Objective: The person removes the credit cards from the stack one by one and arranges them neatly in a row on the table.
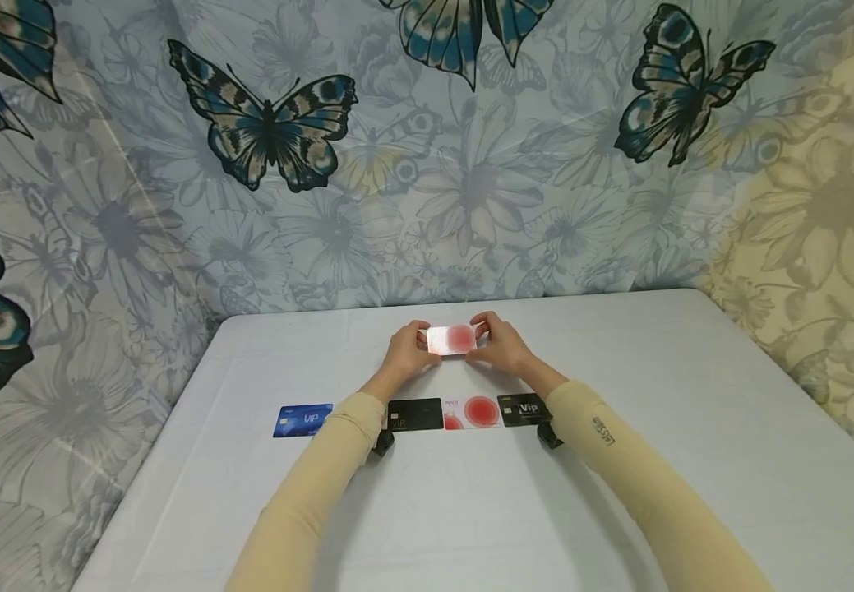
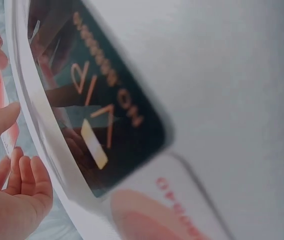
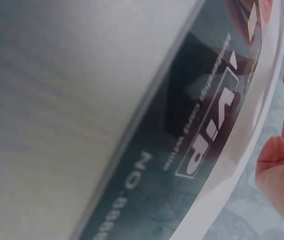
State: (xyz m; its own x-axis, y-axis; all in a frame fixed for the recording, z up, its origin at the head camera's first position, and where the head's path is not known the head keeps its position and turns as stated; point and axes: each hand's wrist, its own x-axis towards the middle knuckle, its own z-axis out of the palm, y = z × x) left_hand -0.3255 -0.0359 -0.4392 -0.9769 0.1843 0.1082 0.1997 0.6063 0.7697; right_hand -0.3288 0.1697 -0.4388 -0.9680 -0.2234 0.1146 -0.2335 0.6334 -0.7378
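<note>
Between my two hands, above the far part of the table, a white card with a pink-red circle (image 1: pixel 452 339) is held up, glare on its left side. My left hand (image 1: pixel 406 353) pinches its left edge, and my right hand (image 1: pixel 502 344) pinches its right edge. Nearer to me lies a row of cards: a blue VIP card (image 1: pixel 301 420), a black card with gold lettering (image 1: pixel 417 415), a white card with red circles (image 1: pixel 480 413) and a black Vip card (image 1: pixel 521 409). The left sleeve covers part of the row. Reflections show on the black card in the right wrist view (image 3: pixel 197 100).
A white-covered table (image 1: pixel 693 460) holds the cards, its far edge close to a butterfly-patterned wall covering (image 1: pixel 471 189). Black devices (image 1: pixel 383 444) sit under both wrists, just on the near side of the row.
</note>
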